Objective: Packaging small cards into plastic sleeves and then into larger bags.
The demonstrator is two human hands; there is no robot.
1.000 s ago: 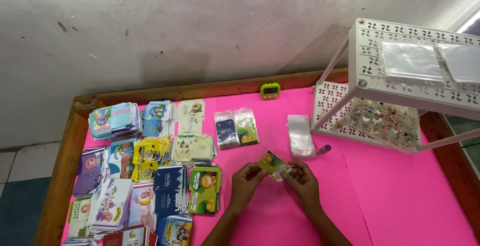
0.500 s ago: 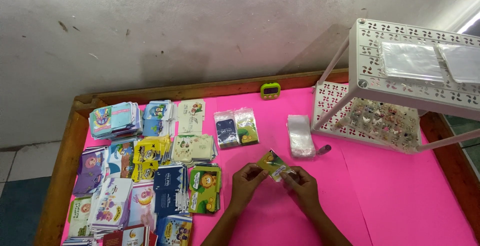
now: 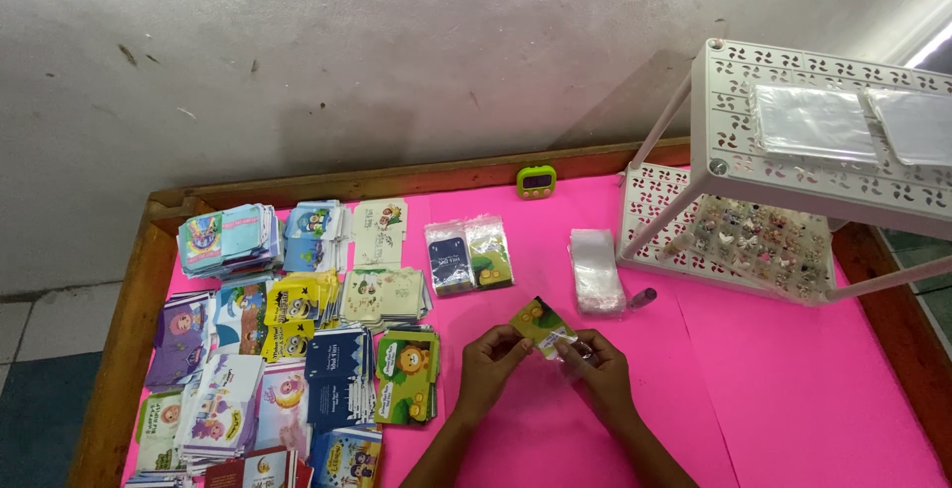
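Both hands meet low in the middle of the pink table (image 3: 773, 389). My left hand (image 3: 488, 364) pinches the lower edge of a small green and yellow card (image 3: 536, 322), which tilts up to the right. My right hand (image 3: 595, 374) grips a small clear plastic sleeve (image 3: 561, 345) at the card's right end. Whether the card is partly inside the sleeve I cannot tell. A stack of clear sleeves (image 3: 596, 269) lies just beyond the hands.
Several piles of colourful printed cards (image 3: 288, 329) cover the table's left part. Two bagged cards (image 3: 468, 255) lie near the middle. A small green timer (image 3: 535, 182) stands at the back edge. A white perforated rack (image 3: 793, 166) with small trinkets fills the right.
The hands and the card have stayed almost in place; the fingers shifted slightly around the card and sleeve.
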